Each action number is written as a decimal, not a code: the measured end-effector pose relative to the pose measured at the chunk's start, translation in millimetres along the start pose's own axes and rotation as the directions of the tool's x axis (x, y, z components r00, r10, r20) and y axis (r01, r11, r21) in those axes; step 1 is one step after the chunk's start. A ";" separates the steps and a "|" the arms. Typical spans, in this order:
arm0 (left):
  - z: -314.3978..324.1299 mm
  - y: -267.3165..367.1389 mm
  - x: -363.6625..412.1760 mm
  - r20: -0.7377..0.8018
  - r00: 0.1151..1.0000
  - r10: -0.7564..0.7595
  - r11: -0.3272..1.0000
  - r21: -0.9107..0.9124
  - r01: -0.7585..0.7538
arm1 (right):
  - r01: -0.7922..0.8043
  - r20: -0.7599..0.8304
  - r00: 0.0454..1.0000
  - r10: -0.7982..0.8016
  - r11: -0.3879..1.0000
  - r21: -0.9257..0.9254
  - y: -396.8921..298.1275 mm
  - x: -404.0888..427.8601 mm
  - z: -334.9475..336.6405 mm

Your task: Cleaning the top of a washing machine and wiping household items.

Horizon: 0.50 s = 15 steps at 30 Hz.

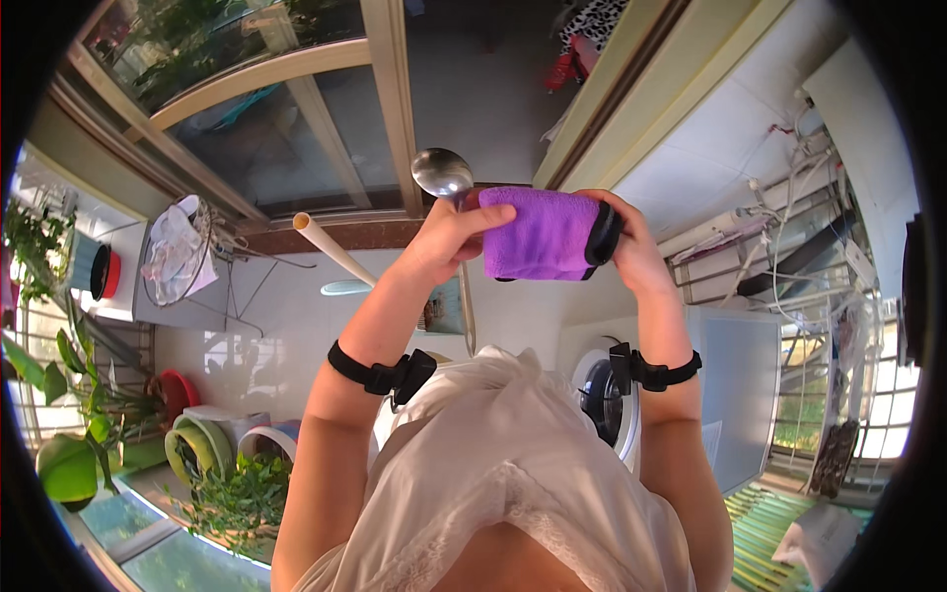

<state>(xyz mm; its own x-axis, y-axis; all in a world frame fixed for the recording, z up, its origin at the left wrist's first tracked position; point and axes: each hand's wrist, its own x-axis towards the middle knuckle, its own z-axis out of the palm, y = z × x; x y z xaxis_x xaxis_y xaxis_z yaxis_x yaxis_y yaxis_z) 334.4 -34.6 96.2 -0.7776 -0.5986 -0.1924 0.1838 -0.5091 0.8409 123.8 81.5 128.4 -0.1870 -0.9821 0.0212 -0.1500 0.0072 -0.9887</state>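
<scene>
My left hand (444,240) grips a shiny metal ladle or large spoon (442,172), bowl end up. Its thumb also pinches the left edge of a folded purple towel-like cloth (540,233). Black trim shows along the cloth's right end, where my right hand (629,240) holds it with the fingers mostly behind. The cloth is stretched between both hands in front of my chest. Below my left hand a thin rod (467,314) points down; it may be the ladle's handle, but the hand hides the join.
A pale pole (336,251) slants behind my left forearm. Low on the right are a front-loading washing machine (603,399) and a grey-white cabinet (736,392). Potted plants (237,496) stand at left, near a wire rack with plastic bags (181,255). A sliding glass door (281,140) is ahead.
</scene>
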 end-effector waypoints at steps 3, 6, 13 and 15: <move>8.6 -2.0 -7.6 -0.097 0.993 0.068 0.994 -0.076 -0.075 | -0.164 0.193 0.977 0.095 0.908 0.385 1.0 -1.3 -1.8; 6.6 -17.0 2.4 -0.122 0.984 0.131 0.972 -0.179 -0.152 | -0.265 0.222 0.964 0.144 0.520 0.812 9.2 -0.9 6.9; 12.4 -39.4 7.4 -0.316 0.924 0.216 0.974 0.142 -0.179 | -0.550 0.556 0.827 0.087 0.331 0.766 41.5 14.8 55.9; 14.1 -46.0 6.0 -0.394 0.884 0.253 0.961 0.210 -0.182 | -0.630 0.630 0.772 0.089 0.240 0.738 52.5 11.0 51.7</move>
<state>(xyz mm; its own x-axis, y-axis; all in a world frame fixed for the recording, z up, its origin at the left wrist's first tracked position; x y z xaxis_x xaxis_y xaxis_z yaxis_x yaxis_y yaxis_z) 312.8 -6.1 63.5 -0.4037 -0.9014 -0.1564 0.1918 -0.2505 0.9489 164.0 61.3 69.0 0.4540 -0.8756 -0.1651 0.7987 0.4820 -0.3602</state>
